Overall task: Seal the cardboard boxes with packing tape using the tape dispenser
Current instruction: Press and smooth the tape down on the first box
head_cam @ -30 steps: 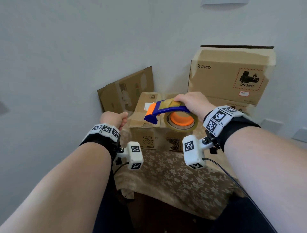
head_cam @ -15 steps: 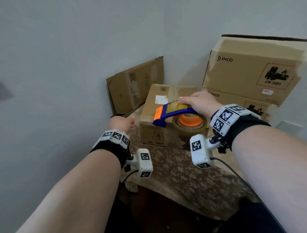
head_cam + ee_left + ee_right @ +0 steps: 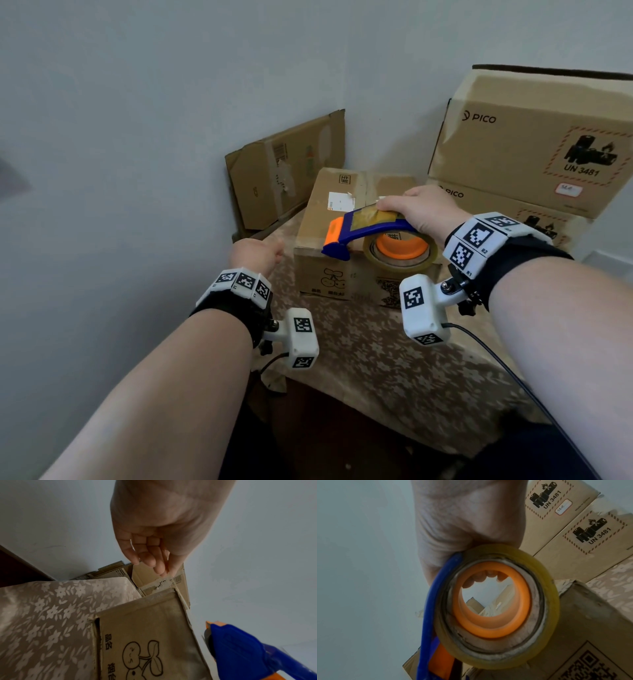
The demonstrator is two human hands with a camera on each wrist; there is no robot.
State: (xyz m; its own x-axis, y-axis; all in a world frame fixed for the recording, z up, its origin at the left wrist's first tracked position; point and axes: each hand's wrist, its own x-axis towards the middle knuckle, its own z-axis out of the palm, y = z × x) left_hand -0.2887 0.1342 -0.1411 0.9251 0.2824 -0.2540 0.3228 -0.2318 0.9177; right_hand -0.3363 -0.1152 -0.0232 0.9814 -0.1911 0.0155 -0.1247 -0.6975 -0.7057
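Right hand (image 3: 419,209) grips the tape dispenser (image 3: 371,236) over the small cardboard box (image 3: 329,222) on the bench (image 3: 394,370). Left hand (image 3: 255,253) hovers beside the box; its wrist view shows the fingers (image 3: 149,557) loosely curled, holding nothing. The right wrist view shows fingers through the roll's orange core.

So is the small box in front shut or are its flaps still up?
Shut. The small box has its top flaps lying flat, and the tape dispenser, held by the right hand, hovers over it. Whether the seam is already taped, I cannot tell.

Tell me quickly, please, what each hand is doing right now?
Left hand: loosely curled, holding nothing.
Right hand: gripping the tape dispenser.
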